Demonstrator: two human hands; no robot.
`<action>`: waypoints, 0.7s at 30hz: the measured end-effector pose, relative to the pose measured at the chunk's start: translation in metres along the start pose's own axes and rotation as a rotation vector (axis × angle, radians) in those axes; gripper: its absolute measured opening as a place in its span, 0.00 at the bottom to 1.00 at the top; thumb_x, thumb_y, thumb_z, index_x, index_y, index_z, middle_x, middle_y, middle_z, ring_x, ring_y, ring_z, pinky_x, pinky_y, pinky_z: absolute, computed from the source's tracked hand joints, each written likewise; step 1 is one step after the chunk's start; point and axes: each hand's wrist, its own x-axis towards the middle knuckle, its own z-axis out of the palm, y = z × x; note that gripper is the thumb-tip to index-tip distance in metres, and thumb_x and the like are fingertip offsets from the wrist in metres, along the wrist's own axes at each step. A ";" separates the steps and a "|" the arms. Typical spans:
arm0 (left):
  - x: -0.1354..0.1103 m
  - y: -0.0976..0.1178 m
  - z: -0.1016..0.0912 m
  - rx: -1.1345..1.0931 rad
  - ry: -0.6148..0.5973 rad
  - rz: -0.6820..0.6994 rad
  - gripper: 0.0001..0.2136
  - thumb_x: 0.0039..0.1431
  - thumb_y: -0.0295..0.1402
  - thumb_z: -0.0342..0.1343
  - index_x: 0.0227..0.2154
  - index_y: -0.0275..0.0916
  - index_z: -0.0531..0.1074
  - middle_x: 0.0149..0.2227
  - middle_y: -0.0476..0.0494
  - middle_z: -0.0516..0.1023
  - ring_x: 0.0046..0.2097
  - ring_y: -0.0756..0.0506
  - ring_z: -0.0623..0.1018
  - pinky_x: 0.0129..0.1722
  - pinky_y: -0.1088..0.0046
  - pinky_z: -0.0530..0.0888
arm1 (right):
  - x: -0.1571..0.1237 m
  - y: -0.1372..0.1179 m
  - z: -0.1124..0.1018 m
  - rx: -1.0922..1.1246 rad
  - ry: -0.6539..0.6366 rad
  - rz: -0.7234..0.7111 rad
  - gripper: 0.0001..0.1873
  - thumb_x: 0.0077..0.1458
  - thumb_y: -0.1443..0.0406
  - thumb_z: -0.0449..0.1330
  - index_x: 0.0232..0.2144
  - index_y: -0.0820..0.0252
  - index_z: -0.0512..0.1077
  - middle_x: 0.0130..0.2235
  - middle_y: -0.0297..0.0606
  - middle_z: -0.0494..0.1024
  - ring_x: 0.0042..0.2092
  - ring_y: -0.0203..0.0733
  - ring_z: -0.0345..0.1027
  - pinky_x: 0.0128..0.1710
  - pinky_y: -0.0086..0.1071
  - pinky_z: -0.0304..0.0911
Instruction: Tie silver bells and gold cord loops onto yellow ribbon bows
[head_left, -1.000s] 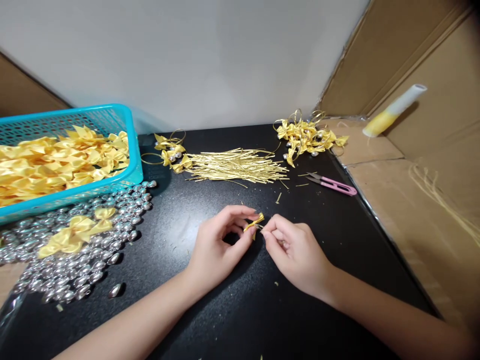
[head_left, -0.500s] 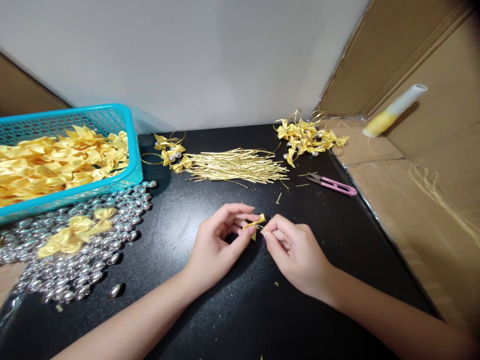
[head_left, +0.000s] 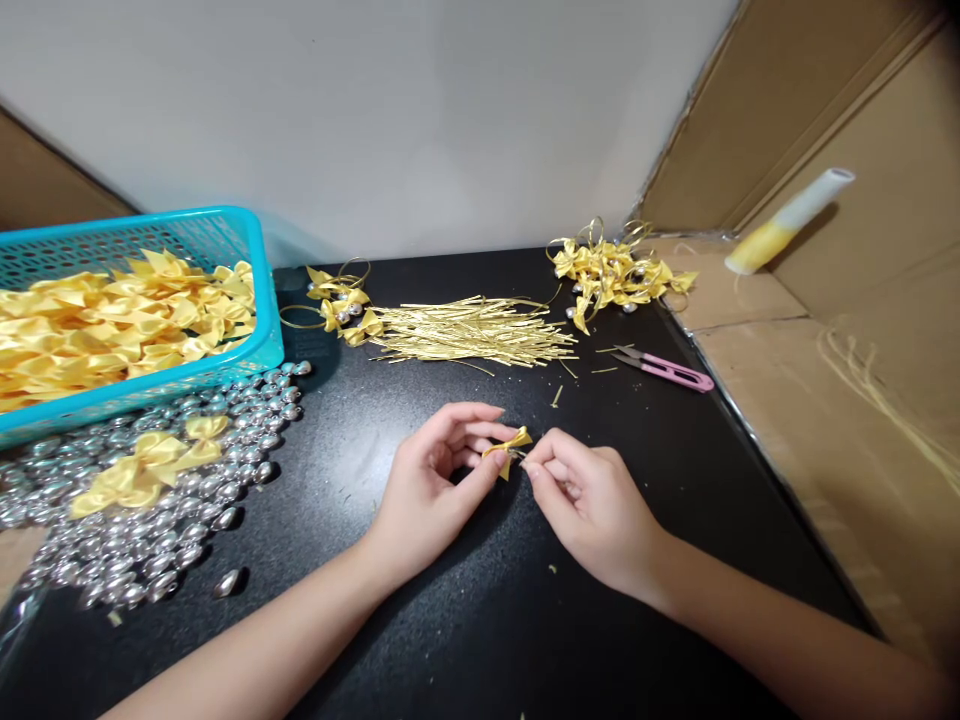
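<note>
My left hand [head_left: 431,490] pinches a small yellow ribbon bow [head_left: 510,445] between thumb and fingers, just above the black table [head_left: 465,620]. Close beside it, my right hand [head_left: 592,505] has its fingertips pinched together at the bow's right side; what they hold is too small to make out. Behind the hands lies a bundle of gold wire ties [head_left: 472,330]. Pink thread snips [head_left: 664,368] lie to the right of the bundle.
A teal basket [head_left: 247,345] full of yellow bows stands at the left. Silver beads [head_left: 150,500] are spread in front of it with two bows on top. Finished bows [head_left: 611,272] are heaped at the back right, a few more [head_left: 341,300] at the back left. Cardboard [head_left: 840,400] borders the right.
The hands have barely moved. My left fingers have shifted slightly and the bow has turned a little between them.
</note>
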 end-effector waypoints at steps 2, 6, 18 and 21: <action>0.000 0.000 0.000 0.004 0.001 -0.001 0.13 0.56 0.25 0.61 0.44 0.39 0.70 0.40 0.45 0.83 0.38 0.52 0.79 0.38 0.80 0.75 | 0.000 0.000 0.000 -0.004 0.000 0.006 0.08 0.59 0.69 0.51 0.26 0.59 0.61 0.17 0.22 0.55 0.18 0.27 0.47 0.20 0.25 0.43; 0.000 -0.001 0.000 0.018 0.001 0.005 0.13 0.56 0.25 0.61 0.44 0.39 0.70 0.40 0.45 0.83 0.38 0.52 0.79 0.38 0.80 0.75 | 0.000 0.000 0.001 0.002 -0.005 0.028 0.08 0.59 0.69 0.51 0.27 0.59 0.62 0.17 0.22 0.56 0.18 0.27 0.46 0.20 0.25 0.42; -0.002 -0.003 0.000 0.066 -0.008 0.015 0.13 0.57 0.26 0.60 0.44 0.40 0.70 0.38 0.45 0.82 0.38 0.50 0.80 0.37 0.77 0.76 | 0.001 -0.001 0.001 0.011 -0.007 0.038 0.09 0.58 0.69 0.51 0.26 0.58 0.60 0.17 0.22 0.55 0.18 0.27 0.46 0.20 0.25 0.42; -0.002 -0.003 0.001 0.066 0.006 0.016 0.13 0.57 0.26 0.61 0.44 0.40 0.70 0.38 0.45 0.82 0.37 0.50 0.80 0.37 0.77 0.76 | 0.001 0.000 0.000 0.015 -0.016 0.035 0.09 0.59 0.69 0.50 0.26 0.58 0.61 0.17 0.22 0.55 0.18 0.27 0.46 0.20 0.25 0.42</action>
